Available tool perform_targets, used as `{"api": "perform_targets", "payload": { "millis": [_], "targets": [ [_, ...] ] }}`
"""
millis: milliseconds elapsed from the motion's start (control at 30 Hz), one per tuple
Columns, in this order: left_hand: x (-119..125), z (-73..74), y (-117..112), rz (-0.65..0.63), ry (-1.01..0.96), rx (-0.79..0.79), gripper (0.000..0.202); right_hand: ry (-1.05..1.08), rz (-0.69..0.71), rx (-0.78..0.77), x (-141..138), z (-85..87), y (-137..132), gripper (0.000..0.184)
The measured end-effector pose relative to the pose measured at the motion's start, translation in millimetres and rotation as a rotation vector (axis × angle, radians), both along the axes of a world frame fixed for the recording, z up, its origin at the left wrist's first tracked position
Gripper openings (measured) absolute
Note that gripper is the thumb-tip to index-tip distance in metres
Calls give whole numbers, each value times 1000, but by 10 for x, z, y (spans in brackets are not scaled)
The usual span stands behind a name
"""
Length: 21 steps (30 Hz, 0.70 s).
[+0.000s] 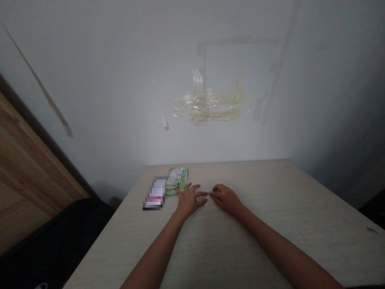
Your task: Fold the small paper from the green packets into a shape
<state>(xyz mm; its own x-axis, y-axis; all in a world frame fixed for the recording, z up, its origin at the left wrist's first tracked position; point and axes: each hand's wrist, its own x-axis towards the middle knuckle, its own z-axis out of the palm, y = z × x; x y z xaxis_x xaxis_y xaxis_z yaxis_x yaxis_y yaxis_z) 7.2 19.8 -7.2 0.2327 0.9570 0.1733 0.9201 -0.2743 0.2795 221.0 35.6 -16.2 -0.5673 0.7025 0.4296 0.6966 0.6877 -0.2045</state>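
Both my hands rest on a pale wooden table (270, 224) near its far edge. My left hand (189, 199) lies flat with fingers spread, its thumb side next to a green and white packet (177, 180). My right hand (226, 198) is curled, its fingertips pinched together and meeting the left hand's fingertips over a small pale item (202, 198) that is too small to make out. A blurred-out flat rectangular thing (155, 193) lies left of the green packet.
A white wall stands just behind the table, with old yellowed tape residue (207, 105) on it. A wooden panel (27, 168) leans at the left. A dark shape (54, 241) sits below the table's left edge.
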Motion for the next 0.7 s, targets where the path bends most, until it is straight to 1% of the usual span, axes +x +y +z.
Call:
{"api": "perform_targets", "payload": {
  "millis": [267,367,533,700],
  "targets": [
    [-12,5,40,-24,-1,-35,32,-108,-123,14,-82,23,5,23],
    [-14,3,44,-20,-9,-37,32,-118,-147,16,-107,38,5,22],
    [-10,3,21,-28,-31,-9,30,-75,-190,7,-117,11,11,23],
    [10,7,-16,-37,-17,70,28,32,-185,-36,-65,-59,55,25]
  ]
}}
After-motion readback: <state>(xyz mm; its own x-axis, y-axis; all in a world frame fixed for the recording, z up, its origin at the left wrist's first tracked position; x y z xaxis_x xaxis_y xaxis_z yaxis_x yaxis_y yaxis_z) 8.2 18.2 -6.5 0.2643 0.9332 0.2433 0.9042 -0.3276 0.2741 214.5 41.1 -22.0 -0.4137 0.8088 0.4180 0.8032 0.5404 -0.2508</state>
